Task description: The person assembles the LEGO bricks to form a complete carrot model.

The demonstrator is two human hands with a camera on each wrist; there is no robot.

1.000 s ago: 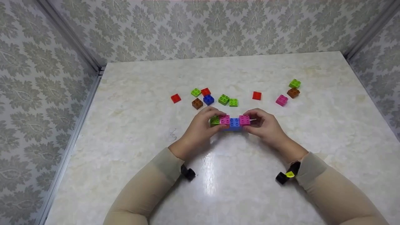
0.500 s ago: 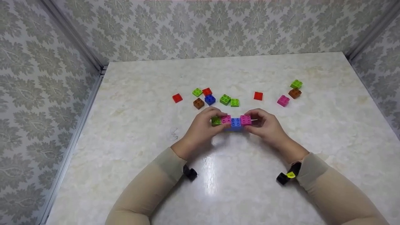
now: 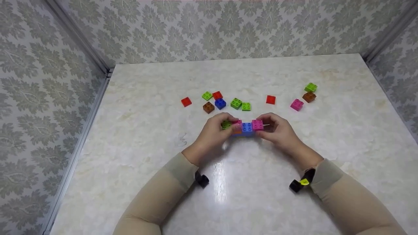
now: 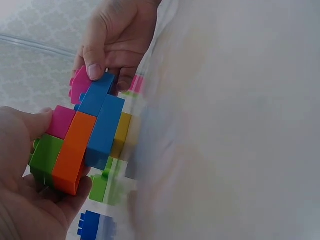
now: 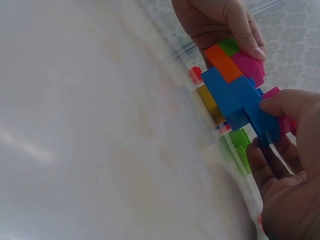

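Both hands hold one structure of joined toy bricks, with a blue brick (image 3: 247,127) in its middle. My left hand (image 3: 214,132) grips the left end, around a green brick (image 4: 47,157) and an orange brick (image 4: 74,150). Its thumb lies against the left pink brick (image 4: 62,121). At the other end, my right hand (image 3: 277,130) grips the structure by a second pink brick (image 3: 257,125) and the blue brick (image 5: 257,107) under it. A yellow brick (image 5: 211,104) forms the bottom. The left fingertips behind the structure are partly hidden.
Behind the hands lie several loose bricks, among them a dark blue brick (image 3: 220,103), a brown brick (image 3: 208,107) and a green brick (image 3: 236,103). A red piece (image 3: 270,99) and a pink brick (image 3: 297,104) lie further right. Patterned walls border the table (image 3: 137,85).
My left thumb has slid up over the front of the left pink brick, covering more of it. The right hand keeps its hold; the whole view has shifted slightly.
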